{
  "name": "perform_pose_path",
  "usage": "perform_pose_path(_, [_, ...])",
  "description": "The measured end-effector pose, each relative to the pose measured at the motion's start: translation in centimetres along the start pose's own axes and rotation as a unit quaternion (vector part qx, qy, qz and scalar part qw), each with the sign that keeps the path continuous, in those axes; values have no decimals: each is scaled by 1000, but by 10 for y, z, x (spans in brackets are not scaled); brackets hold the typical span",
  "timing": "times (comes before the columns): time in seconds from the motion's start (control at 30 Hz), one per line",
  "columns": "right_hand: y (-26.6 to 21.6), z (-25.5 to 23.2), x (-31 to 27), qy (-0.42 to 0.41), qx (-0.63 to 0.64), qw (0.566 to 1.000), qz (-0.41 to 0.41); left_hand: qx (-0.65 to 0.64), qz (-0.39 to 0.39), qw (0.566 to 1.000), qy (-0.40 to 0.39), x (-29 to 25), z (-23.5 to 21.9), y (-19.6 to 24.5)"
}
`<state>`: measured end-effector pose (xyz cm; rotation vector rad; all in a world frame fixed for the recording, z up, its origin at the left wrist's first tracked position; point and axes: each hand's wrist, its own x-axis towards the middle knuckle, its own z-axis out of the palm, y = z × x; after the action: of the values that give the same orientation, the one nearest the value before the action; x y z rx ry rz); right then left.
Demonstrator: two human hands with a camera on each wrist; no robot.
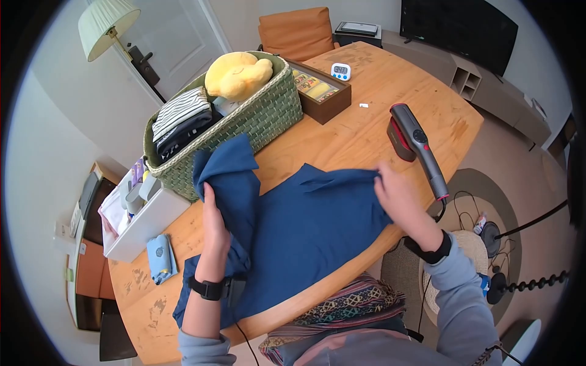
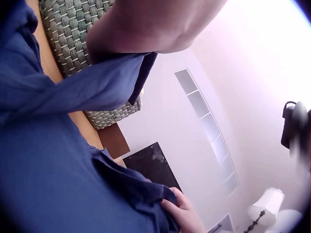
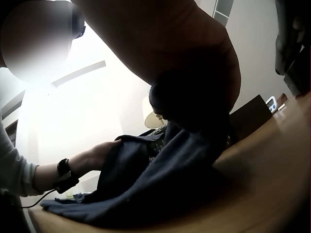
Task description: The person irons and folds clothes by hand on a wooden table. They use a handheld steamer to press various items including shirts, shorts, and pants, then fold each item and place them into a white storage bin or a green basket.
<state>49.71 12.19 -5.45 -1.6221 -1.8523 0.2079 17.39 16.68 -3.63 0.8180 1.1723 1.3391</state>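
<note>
A dark blue cloth garment (image 1: 299, 238) lies spread over the front of the wooden table, its left part lifted and folded up beside the woven basket. My left hand (image 1: 215, 222) holds that raised part, the cloth draped over its fingers. In the right wrist view, the same left hand (image 3: 103, 154) grips the edge of the cloth. My right hand (image 1: 400, 198) pinches the garment's right edge, near the table's right side. The left wrist view shows the right hand (image 2: 183, 213) with bunched cloth between thumb and fingers.
The green woven basket (image 1: 268, 122) holds folded clothes and a yellow plush toy (image 1: 235, 76). Behind it are a brown box (image 1: 323, 110) and a timer (image 1: 340, 72). A handheld steamer (image 1: 421, 146) lies at the right. Left stand a white bin (image 1: 152, 222) and a blue packet (image 1: 160, 259).
</note>
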Motion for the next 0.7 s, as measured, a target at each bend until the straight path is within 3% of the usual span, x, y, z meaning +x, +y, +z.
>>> perform_pose_path(0.07, [10,-10,5,-87,-171,972,133,-6,9,1000,16,0,-5,-2])
perform_pose_path(0.13, [21,-8,2,-99,-197,966,137,112,63,991,-34,-3,-10,-4])
perform_pose_path(0.2, [31,-2,-1,-110,-224,958,140,129,78,987,-51,-5,-8,-7])
perform_pose_path(0.27, [36,5,-5,-69,-183,979,-60,164,88,981,-57,-13,2,-7])
perform_pose_path(0.37, [18,9,2,-121,-103,982,-101,223,105,968,-53,-19,9,-7])
perform_pose_path(0.47, [12,18,13,-125,-162,972,-114,238,98,965,-55,-19,5,-9])
perform_pose_path(0.6, [15,32,35,-145,-146,972,-113,248,113,960,-60,-23,2,-10])
perform_pose_path(0.67, [15,40,48,-219,-160,962,-34,253,119,958,-62,-25,0,-11])
perform_pose_path(0.7, [23,46,54,-219,-160,962,-34,255,122,957,-63,-27,-1,-11])
